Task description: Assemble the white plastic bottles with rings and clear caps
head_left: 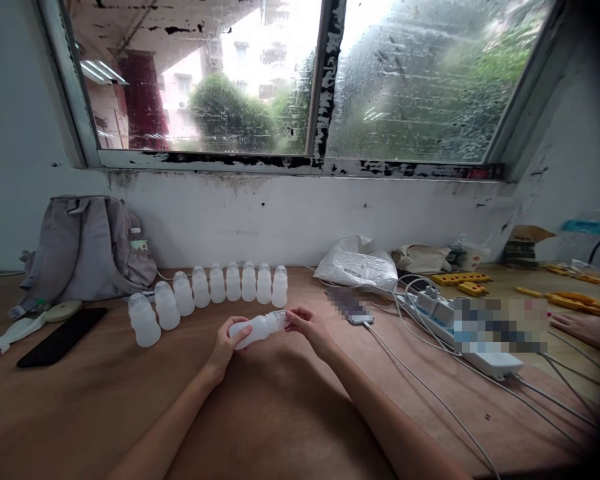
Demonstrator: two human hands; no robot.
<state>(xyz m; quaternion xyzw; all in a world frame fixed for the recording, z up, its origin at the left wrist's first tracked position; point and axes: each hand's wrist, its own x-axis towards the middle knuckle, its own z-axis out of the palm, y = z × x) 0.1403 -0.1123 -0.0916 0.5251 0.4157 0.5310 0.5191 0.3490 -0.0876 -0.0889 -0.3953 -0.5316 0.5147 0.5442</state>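
Observation:
A frosted white bottle (pixel 258 329) lies nearly level between my hands above the wooden table, its clear cap end pointing right. My left hand (pixel 225 343) is wrapped round the bottle's body, with the thumb on top. My right hand (pixel 307 327) pinches the clear cap (pixel 280 319) at the other end. Behind my hands, several similar frosted bottles (pixel 233 283) stand upright in a curved row, each with a clear cap. The nearest of them (pixel 144 321) is to the left of my left hand.
Wooden table (pixel 80 413). On the left are a grey backpack (pixel 93 247) and a black phone (pixel 63 337). A silvery packet (pixel 357 267), a charging phone (pixel 353 308), a power strip (pixel 490 357) and cables lie on the right. Another person's hand (pixel 583 330) rests at far right.

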